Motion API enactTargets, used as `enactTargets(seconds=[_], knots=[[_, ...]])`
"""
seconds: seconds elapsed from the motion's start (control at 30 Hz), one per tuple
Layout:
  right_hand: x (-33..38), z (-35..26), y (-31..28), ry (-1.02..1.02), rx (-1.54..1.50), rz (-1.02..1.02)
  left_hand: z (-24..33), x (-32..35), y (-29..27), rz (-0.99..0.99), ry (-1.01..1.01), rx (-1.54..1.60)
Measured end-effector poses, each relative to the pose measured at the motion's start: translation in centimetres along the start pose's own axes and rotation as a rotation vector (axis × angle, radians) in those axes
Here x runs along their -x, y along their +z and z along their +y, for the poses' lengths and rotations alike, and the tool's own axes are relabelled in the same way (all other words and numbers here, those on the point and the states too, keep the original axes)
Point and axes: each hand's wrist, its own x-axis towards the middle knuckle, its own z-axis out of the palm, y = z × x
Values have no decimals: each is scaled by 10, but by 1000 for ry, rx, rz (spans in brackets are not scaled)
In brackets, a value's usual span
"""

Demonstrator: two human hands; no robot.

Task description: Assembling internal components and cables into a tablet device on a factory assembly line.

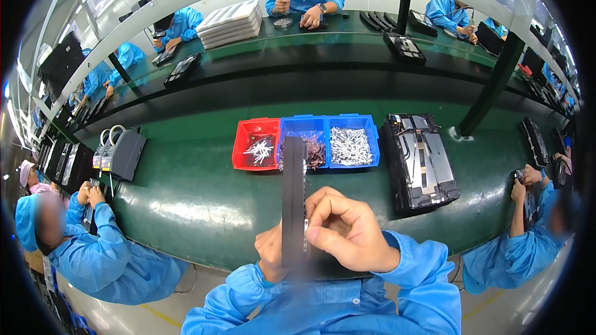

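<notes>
A long black flat housing point(293, 205) stands on edge before me, its broad side turned away and its narrow side facing up. My left hand point(270, 251) is closed round its left side, with the fingertips partly hidden behind it. Against the right side, my right hand point(347, 229) is pinched, thumb and forefinger together at a small pale strip on the housing. Whatever sits between those fingertips is too small to make out. Just beyond the housing are a red bin point(239, 142) with white pieces and a blue bin point(302, 118) with brownish small parts, which the housing partly covers.
Another blue bin point(375, 149) holds many silvery-white pieces. Right of it lies a stack of black housings point(422, 161) with exposed inner parts. A grey box-shaped device point(124, 155) stands at left on the green table point(186, 211). Co-workers sit at both sides and across.
</notes>
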Motion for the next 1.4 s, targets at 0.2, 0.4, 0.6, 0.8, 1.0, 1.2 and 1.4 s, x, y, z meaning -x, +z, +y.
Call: enactTargets(seconds=[0.2,0.4,0.6,0.8,1.0,1.2,1.4], knots=[[1,2,-2,-27,14,-16,3,1,-1,-22,-24,-11],[2,1,-2,-17,14,-19,1,-1,-1,-9,38,-53],[2,2,-1,-21,-1,3,-6,4,4,15,84,-62],[2,0,-2,-22,41,-19,-10,3,7,48,124,-63],[2,2,-5,-18,50,-3,-8,1,6,34,123,-85],[2,1,-2,93,-62,63,-8,3,7,49,121,-117],[2,-10,2,178,-47,84,-5,3,8,16,142,-154]])
